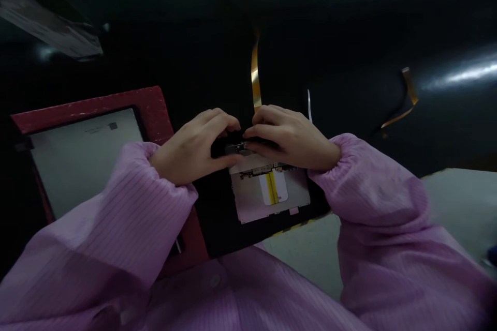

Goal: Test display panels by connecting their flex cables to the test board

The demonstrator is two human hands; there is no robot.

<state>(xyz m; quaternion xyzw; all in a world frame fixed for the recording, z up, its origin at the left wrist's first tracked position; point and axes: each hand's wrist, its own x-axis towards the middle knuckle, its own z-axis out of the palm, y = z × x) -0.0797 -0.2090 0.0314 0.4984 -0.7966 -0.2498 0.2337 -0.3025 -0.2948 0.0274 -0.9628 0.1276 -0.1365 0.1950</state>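
Note:
A thin silver panel [252, 199] with exposed circuit parts lies on the dark work surface. It carries a white patch with yellow tape [274, 187] across it. My left hand [196, 145] is at the panel's upper left corner, thumb and forefinger apart, the thumb tip over the edge. Over the upper edge, my right hand [289, 134] has its fingers curled together; what lies between them is hidden. A gold ribbon cable [255, 75] runs down from the back and disappears behind the right hand's fingers.
To the left, a red tray [155, 108] holds a flat grey panel [89, 155] with a small printed code. Another gold ribbon cable [410, 94] lies at the right. A pale strip-like bar [50, 26] stands at the back left. Yellow-black tape [303, 225] marks the table's front edge.

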